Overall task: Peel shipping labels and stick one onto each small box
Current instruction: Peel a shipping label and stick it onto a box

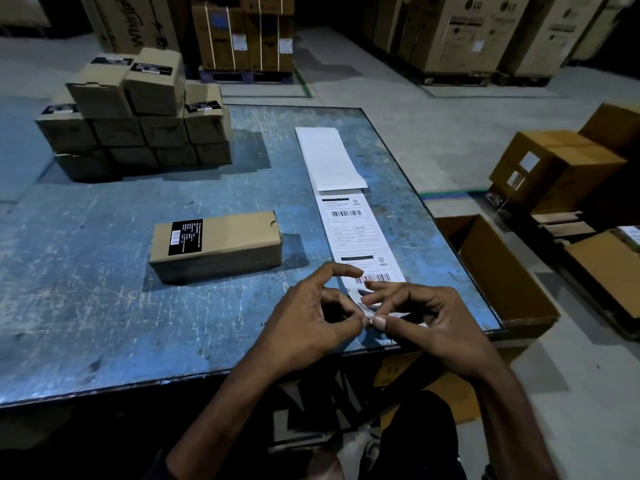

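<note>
Two hands are meeting at the near end of a long label strip point(360, 233) that is lying on a blue table point(104, 271). The left hand point(311, 320) is curling its fingers, and its thumb and a finger are pinching the lifted corner of the nearest label point(372, 277). The right hand point(426, 317) is pinching the same corner from the other side, thumb tip almost touching the left thumb. Its other fingers are spreading a little over the strip. The corner is bending up off the table between the two hands. How much of the label is coming off the backing is hard to tell, because the hands are covering it.

The strip is running away from the person along the right side of the table. One more printed label is showing on it past the hands, with a bar code. Beyond that a plain white part point(329, 157) is lying flat.

A small box point(216, 244) is lying on its side near the middle of the table, left of the strip and apart from it. It is showing a black sticker on top.

A stack point(138, 116) of more small boxes is sitting at the far left corner of the table.

An open carton point(498, 271) is standing on the floor just beside the right edge of the table. Big cartons point(485, 32) are standing far back on the floor
</note>
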A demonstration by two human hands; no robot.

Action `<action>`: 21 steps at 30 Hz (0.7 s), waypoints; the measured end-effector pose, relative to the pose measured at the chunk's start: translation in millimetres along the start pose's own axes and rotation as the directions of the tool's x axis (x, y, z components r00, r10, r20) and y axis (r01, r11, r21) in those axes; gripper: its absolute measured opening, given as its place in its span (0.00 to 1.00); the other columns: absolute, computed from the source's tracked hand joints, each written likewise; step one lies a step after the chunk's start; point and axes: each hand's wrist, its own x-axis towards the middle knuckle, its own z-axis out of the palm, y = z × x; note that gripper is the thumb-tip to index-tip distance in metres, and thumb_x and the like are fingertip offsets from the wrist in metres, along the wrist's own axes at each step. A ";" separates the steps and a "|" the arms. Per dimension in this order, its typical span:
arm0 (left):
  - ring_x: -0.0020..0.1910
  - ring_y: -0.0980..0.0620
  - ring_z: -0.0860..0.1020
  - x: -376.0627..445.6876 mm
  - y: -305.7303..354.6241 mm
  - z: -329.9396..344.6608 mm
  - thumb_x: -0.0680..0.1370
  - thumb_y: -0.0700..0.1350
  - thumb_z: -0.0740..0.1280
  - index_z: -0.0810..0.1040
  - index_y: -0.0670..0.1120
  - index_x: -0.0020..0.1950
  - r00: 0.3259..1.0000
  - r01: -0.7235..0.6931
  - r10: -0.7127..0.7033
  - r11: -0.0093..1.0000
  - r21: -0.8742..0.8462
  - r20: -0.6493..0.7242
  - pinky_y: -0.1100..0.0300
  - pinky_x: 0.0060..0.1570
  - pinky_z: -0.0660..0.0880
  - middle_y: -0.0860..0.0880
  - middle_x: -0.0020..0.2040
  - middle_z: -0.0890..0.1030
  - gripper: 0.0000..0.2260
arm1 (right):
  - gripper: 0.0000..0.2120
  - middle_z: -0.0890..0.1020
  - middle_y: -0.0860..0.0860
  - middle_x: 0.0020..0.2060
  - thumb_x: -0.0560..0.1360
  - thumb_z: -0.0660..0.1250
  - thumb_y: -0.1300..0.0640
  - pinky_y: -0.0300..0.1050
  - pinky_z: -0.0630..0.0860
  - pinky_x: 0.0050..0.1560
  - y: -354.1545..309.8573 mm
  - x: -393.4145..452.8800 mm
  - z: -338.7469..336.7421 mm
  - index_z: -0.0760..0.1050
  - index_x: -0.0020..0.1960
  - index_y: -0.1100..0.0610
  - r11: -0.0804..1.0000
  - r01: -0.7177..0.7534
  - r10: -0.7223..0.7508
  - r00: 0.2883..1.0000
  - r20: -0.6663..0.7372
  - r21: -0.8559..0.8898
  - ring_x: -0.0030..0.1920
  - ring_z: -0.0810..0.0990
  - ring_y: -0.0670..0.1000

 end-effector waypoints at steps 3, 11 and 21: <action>0.43 0.47 0.86 0.7 -2.5 1.5 0.73 0.45 0.75 0.75 0.61 0.65 1.000 0.001 -0.001 1.000 0.002 -0.006 0.39 0.56 0.80 0.51 0.44 0.88 0.24 | 0.03 0.90 0.53 0.51 0.76 0.75 0.70 0.43 0.82 0.58 -0.1 2.9 1.8 0.85 0.44 0.65 0.998 0.007 0.001 0.990 -0.139 0.056 0.60 0.86 0.49; 0.41 0.49 0.85 -1.7 -5.7 -0.1 0.72 0.45 0.76 0.74 0.59 0.63 1.000 -0.014 0.014 0.999 0.046 -0.013 0.40 0.53 0.81 0.52 0.43 0.88 0.23 | 0.05 0.78 0.72 0.38 0.76 0.76 0.67 0.53 0.70 0.39 5.3 15.4 7.9 0.84 0.41 0.63 0.957 -0.060 0.192 0.863 -0.467 0.284 0.34 0.71 0.55; 0.35 0.57 0.80 -5.0 -2.6 0.2 0.74 0.50 0.72 0.84 0.58 0.54 0.998 -0.053 0.058 0.967 0.248 -0.010 0.46 0.44 0.81 0.58 0.40 0.84 0.09 | 0.02 0.89 0.53 0.42 0.75 0.80 0.58 0.55 0.83 0.45 8.0 23.0 13.4 0.87 0.45 0.54 0.965 -0.106 0.229 0.784 -0.577 0.239 0.48 0.88 0.57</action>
